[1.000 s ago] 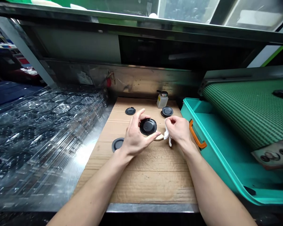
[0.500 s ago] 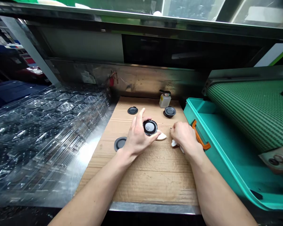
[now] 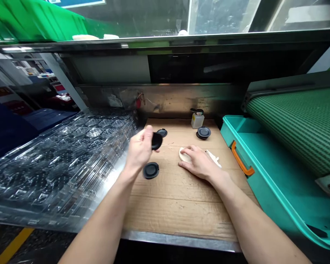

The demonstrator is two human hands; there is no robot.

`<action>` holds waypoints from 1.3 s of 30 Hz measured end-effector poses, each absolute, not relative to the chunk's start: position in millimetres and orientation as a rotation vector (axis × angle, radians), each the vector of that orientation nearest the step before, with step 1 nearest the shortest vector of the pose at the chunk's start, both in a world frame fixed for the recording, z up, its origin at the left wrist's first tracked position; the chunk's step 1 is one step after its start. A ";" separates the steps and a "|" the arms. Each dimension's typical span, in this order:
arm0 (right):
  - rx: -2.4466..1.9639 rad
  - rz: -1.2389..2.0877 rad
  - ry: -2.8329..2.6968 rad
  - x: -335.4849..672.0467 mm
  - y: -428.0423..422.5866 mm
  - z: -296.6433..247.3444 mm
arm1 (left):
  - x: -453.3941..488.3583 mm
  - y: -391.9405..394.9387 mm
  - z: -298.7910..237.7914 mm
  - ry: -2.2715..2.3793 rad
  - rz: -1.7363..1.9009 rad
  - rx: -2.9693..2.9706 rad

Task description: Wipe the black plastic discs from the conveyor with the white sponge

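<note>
My left hand (image 3: 139, 149) pinches a round black cap (image 3: 156, 140) and holds it above the left side of the cardboard sheet (image 3: 178, 198). Just below it another black cap (image 3: 150, 170) lies flat on the cardboard. My right hand (image 3: 198, 162) rests flat on the cardboard, fingers spread over a pale round pad (image 3: 184, 155). A white cloth (image 3: 215, 158) lies beside that hand, loose. Two more black caps (image 3: 162, 132) (image 3: 203, 132) lie further back.
A small white bottle (image 3: 197, 118) stands at the back of the cardboard. Stacked clear plastic trays (image 3: 60, 161) fill the left. A teal bin (image 3: 266, 172) with an orange handle (image 3: 241, 163) sits at the right, below a green conveyor belt (image 3: 299, 121).
My left hand carried the black cap leftward, away from the middle. My right hand let go of the white cloth and came down flat on the pale pad. The view shifted right.
</note>
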State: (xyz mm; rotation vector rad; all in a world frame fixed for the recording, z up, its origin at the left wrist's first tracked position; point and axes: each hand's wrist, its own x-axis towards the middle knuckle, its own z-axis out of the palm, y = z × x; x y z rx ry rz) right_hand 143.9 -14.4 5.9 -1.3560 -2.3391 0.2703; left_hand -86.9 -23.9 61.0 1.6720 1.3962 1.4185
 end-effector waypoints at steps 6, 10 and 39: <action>-1.425 0.265 -2.328 140.6 -18.6 7.4 | -131.5 -49.2 41.6 1.903 0.821 1.982; -1.432 0.270 -2.321 141.4 -18.4 9.3 | -127.8 -54.9 22.2 2.017 0.633 2.096; -2.346 0.273 -2.043 206.9 -12.1 36.5 | -95.4 -95.8 27.3 1.853 0.856 2.237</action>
